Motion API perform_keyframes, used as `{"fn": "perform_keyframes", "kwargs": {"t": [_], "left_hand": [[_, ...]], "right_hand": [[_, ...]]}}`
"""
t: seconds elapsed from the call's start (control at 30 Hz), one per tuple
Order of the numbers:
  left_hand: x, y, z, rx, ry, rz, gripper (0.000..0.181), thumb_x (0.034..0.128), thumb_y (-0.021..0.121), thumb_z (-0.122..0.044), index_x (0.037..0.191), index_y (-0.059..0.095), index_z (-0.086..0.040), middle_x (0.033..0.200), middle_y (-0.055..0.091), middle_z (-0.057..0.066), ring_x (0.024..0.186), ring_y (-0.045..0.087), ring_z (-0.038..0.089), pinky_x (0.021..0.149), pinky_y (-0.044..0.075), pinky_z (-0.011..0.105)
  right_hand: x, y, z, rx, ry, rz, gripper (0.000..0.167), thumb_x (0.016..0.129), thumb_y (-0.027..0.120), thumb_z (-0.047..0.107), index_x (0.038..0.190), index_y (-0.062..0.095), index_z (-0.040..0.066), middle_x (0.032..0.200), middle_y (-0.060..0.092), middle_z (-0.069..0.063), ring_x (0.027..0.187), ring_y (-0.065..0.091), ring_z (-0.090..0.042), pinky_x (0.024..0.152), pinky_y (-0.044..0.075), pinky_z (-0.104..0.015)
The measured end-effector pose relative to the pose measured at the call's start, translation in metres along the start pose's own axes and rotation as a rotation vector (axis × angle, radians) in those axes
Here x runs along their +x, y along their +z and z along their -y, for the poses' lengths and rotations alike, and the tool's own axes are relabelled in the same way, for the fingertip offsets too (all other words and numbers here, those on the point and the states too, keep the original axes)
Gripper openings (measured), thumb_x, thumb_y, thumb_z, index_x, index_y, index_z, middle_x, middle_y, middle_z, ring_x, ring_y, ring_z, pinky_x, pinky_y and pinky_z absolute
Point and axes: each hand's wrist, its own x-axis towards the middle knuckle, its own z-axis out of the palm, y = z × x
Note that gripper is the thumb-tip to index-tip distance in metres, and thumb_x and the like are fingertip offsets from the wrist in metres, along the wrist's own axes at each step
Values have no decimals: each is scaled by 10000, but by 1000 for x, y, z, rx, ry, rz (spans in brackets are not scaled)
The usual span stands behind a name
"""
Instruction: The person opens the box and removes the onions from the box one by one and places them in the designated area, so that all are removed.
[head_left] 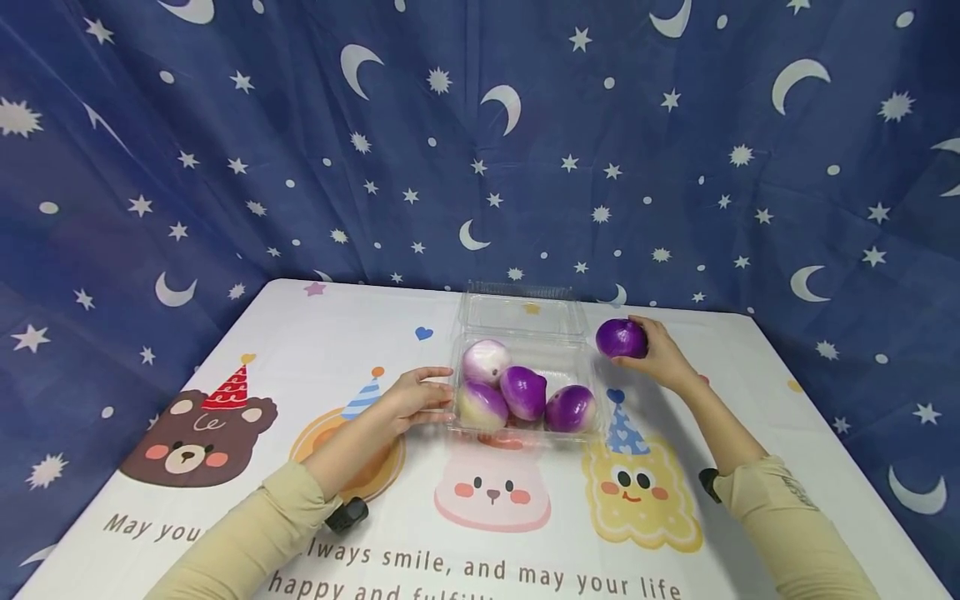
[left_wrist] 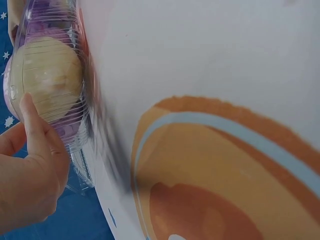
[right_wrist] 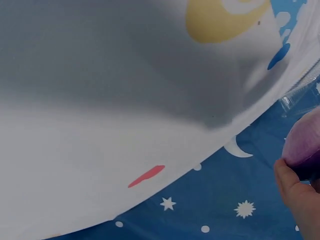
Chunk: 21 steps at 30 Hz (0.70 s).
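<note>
A clear plastic clamshell box point(head_left: 558, 364) lies on the table with its lid point(head_left: 517, 315) folded back. Inside are several glossy purple-and-white onions point(head_left: 522, 393), bunched toward the left and front. My left hand point(head_left: 422, 398) is at the box's left side, its extended fingers touching the wall; in the left wrist view a fingertip meets the plastic in front of a pale onion point(left_wrist: 47, 75). Right of the box, my right hand point(head_left: 656, 354) grips another purple onion point(head_left: 621, 338), held above the table. The right wrist view shows only part of this onion point(right_wrist: 305, 137).
A white tablecloth point(head_left: 405, 325) with printed cartoon figures and lettering covers the table. Behind its far edge hangs a blue curtain point(head_left: 540, 167) with moons and stars. Black wrist devices point(head_left: 347, 516) sit at both sleeves.
</note>
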Motion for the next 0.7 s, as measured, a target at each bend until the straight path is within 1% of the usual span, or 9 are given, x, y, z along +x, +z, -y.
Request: {"fn": "perform_keyframes", "kwargs": {"t": [0.13, 0.2, 0.43, 0.7], "left_hand": [[1, 0, 0, -2, -7, -6, 514, 907, 534, 45, 1395, 384, -10, 988, 524, 47, 774, 577, 120, 714, 625, 248], [2, 0, 1, 0, -10, -4, 514, 909, 528, 47, 1398, 379, -8, 989, 525, 51, 779, 576, 123, 712, 625, 247], [0, -2, 2, -3, -9, -3, 502, 921, 498, 52, 1402, 369, -3, 986, 518, 50, 778, 575, 119, 724, 625, 255], [0, -1, 3, -2, -2, -7, 495, 924, 500, 42, 1401, 376, -8, 987, 511, 49, 791, 579, 121, 720, 624, 248]], "right_hand": [[2, 4, -7, 46, -1, -6, 791, 803, 720, 139, 1394, 255, -106, 1355, 341, -370, 1234, 386, -528, 1066, 361, -643], [3, 6, -11, 63, 18, 4, 802, 805, 722, 143, 1399, 241, -102, 1367, 331, -364, 1243, 378, -528, 1070, 354, -643], [7, 13, -18, 43, 85, 36, 879, 805, 734, 185, 1438, 190, -91, 1431, 272, -356, 1288, 328, -522, 1095, 326, -637], [8, 15, -18, 65, 128, 58, 871, 792, 746, 185, 1429, 218, -86, 1424, 280, -358, 1289, 322, -524, 1106, 311, -635]]}}
